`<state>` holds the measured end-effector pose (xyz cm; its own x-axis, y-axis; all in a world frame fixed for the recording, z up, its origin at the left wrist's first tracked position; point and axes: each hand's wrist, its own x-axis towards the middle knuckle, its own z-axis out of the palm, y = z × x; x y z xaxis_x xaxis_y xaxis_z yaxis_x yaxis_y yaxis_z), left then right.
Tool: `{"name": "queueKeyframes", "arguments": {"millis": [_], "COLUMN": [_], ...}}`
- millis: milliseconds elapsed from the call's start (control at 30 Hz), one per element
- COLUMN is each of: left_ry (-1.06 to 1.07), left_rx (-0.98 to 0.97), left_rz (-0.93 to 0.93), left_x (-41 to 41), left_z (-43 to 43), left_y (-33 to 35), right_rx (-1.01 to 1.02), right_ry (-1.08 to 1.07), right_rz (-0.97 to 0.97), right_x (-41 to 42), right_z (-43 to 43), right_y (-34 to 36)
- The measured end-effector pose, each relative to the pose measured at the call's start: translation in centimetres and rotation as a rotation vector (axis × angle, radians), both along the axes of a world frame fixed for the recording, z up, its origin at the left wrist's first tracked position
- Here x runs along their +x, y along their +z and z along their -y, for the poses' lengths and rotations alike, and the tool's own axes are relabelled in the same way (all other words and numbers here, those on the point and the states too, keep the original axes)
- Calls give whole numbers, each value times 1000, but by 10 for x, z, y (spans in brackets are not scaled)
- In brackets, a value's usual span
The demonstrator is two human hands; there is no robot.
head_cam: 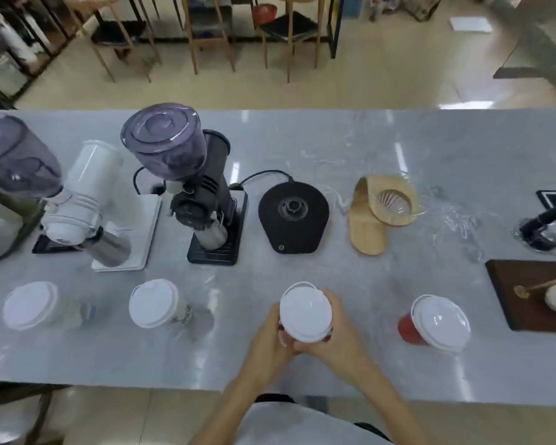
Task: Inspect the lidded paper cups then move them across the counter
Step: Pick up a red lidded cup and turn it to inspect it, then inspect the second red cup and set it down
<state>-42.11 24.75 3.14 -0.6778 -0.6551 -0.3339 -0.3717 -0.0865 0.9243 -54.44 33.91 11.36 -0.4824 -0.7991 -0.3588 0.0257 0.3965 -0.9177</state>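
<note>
Several paper cups with white lids stand in a row along the near side of the grey counter. I hold a red cup with a white lid in the middle, raised slightly, with my left hand and my right hand wrapped around its sides. Another red lidded cup stands to the right. A pale lidded cup stands to the left, and a second pale lidded cup is at the far left.
Behind the cups stand a white grinder, a black grinder, a black kettle base and a wooden dripper stand. A dark wooden tray with a white cup lies at the right edge. Chairs stand beyond the counter.
</note>
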Motion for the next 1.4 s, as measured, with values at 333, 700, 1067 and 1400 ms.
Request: {"name": "queueKeyframes", "arguments": {"millis": [333,700,1067,1400], "left_ry": [63,111,-364,-195], "left_rx": [11,-210,18,51], "left_rz": [8,444,-70,-185], "left_x": [-5,2,-167,-211], "left_z": [25,-13,-127,-139], "left_y": [-35,-40,-45,0], "right_rx": [36,-30,134,95], "right_ry": [47,10,157,352], "right_rz": [-39,-245,-522,-653], "right_x": [2,-29,-175,-221], "right_z": [31,-53,-161,-135], "right_y": [-53,-32,-37,-2]}}
